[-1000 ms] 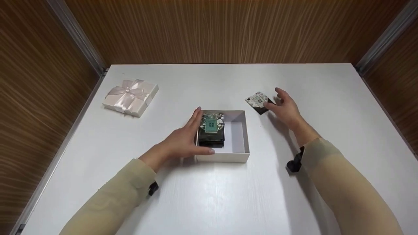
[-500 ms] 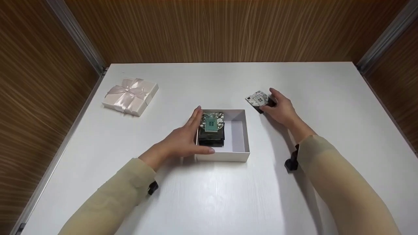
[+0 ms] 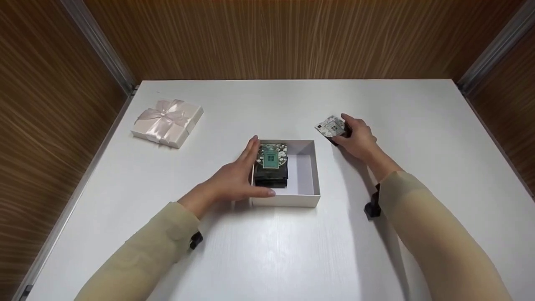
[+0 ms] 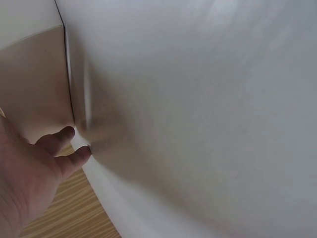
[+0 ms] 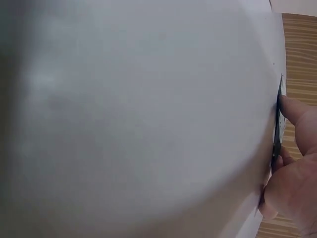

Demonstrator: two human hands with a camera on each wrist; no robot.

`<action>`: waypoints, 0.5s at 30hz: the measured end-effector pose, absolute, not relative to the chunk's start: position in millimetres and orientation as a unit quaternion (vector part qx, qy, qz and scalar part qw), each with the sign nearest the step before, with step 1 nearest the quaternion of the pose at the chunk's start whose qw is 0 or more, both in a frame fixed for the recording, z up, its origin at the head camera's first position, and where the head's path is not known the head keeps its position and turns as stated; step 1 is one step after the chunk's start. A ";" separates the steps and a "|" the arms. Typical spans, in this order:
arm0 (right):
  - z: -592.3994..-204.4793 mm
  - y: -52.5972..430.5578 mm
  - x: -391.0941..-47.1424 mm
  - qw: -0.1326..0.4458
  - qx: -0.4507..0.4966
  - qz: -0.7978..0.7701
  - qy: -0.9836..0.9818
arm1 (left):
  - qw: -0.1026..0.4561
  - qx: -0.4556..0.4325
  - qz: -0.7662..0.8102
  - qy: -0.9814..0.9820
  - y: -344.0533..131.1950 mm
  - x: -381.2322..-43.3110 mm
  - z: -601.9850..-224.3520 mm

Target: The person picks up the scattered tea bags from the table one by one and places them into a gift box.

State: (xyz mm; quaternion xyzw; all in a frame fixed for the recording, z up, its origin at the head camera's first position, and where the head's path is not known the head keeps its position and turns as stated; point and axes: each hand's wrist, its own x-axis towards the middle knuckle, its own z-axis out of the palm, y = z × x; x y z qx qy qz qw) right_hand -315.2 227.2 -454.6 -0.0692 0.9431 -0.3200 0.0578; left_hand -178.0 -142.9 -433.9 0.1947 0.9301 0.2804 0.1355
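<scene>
A white open box (image 3: 296, 201) sits mid-table in the head view. Dark sachets (image 3: 271, 173) with a green floral label on top are stacked in its left half. My left hand (image 3: 231, 182) rests along the box's left side, fingers fairly straight at the far left corner and thumb against the near wall. To the right, my right hand (image 3: 358, 137) pinches a flat dark sachet (image 3: 333, 127) with a pale floral label, thumb on its near edge and fingers at the far side. The right wrist view shows this sachet (image 5: 278, 124) edge-on, close to the tabletop.
A pale pink gift box (image 3: 167, 123) tied with a satin ribbon bow stands at the table's back left. Brown wood-grain panels (image 3: 267, 39) enclose the white table (image 3: 267, 251) at the back and both sides.
My right hand has moved slightly left and closed its fingers round the pale-labelled sachet, which has shifted very little. The left hand and the box hold their place.
</scene>
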 end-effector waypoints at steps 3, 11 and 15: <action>-453.8 228.9 -315.6 0.059 -0.072 -0.335 0.937 | 0.133 0.199 0.281 0.929 -143.0 -178.5 -433.3; -450.1 235.4 -314.1 0.073 -0.066 -0.359 0.928 | 0.130 0.207 0.276 0.930 -143.2 -179.0 -433.6; -447.5 239.1 -311.8 0.084 -0.056 -0.367 0.925 | 0.132 0.204 0.275 0.930 -142.5 -179.1 -433.4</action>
